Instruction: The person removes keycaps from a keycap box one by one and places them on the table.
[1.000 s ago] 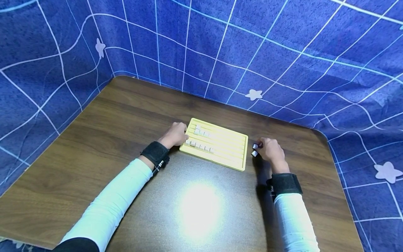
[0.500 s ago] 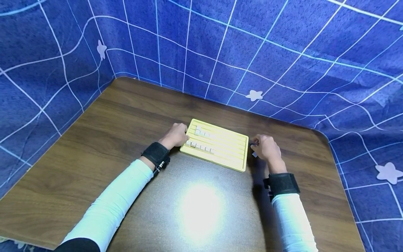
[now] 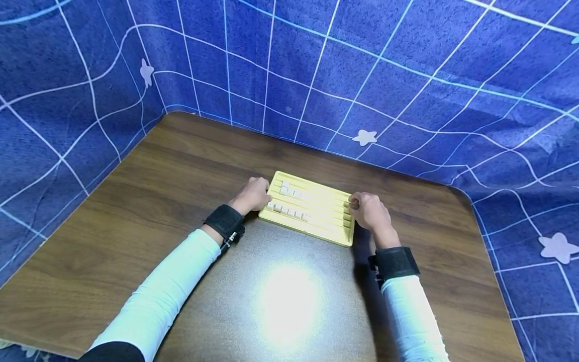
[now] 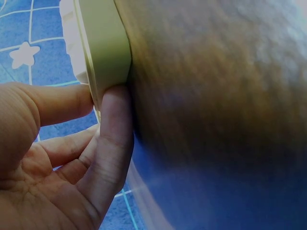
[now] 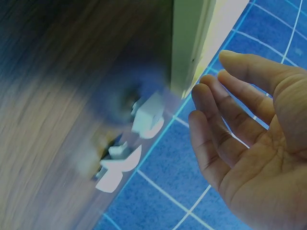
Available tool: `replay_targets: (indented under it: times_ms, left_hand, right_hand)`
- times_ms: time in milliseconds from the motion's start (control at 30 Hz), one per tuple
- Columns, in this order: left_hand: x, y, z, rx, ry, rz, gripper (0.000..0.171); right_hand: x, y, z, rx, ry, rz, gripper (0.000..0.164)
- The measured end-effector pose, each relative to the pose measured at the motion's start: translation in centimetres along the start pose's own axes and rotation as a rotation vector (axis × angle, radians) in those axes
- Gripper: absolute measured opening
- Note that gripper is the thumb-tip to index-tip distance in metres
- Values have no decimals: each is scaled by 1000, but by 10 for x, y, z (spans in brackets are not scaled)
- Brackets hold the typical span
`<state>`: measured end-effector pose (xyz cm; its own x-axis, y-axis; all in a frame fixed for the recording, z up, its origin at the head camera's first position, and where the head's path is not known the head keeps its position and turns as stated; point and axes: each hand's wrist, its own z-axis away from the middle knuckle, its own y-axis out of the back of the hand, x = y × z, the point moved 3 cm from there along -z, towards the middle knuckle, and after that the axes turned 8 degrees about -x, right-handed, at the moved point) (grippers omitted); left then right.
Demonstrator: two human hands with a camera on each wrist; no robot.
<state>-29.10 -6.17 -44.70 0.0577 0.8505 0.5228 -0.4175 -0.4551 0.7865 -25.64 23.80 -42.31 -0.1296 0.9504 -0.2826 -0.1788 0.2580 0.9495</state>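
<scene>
A yellow ridged tray (image 3: 325, 201) lies on the table, with rows of small white blocks (image 3: 287, 211) on its left part. My left hand (image 3: 255, 193) pinches the tray's left edge; in the left wrist view its thumb and a finger (image 4: 114, 120) meet the rim and side. My right hand (image 3: 372, 211) is over the tray's right edge. In the right wrist view its fingers (image 5: 211, 105) are loosely bent, thumb apart, with nothing seen between them. Two loose white pieces (image 5: 148, 115) lie on the table beside the tray there; the hand hides them in the head view.
The brown wooden table (image 3: 203, 151) spreads around the tray, with a bright glare in front. A blue cloth (image 3: 289, 65) with white grid lines and stars hangs behind and to the sides. Black bands (image 3: 223, 223) circle both wrists.
My right hand has moved left from beside the loose white pieces to the tray's right edge. The left hand stays on the tray's left edge.
</scene>
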Motion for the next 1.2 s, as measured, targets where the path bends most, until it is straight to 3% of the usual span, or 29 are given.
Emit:
replay_targets:
  times_ms: [233, 567, 1200]
  left_hand:
    - [-1, 1, 0, -8, 10, 5, 13]
    - [0, 2, 1, 2, 6, -5, 12]
    - [-1, 0, -1, -7, 21, -3, 15]
  right_hand:
    - [-19, -3, -4, -3, 58, -20, 17]
    - [-42, -8, -17, -48, 80, 1, 22]
    - [-86, -19, -39, -43, 152, 12, 21]
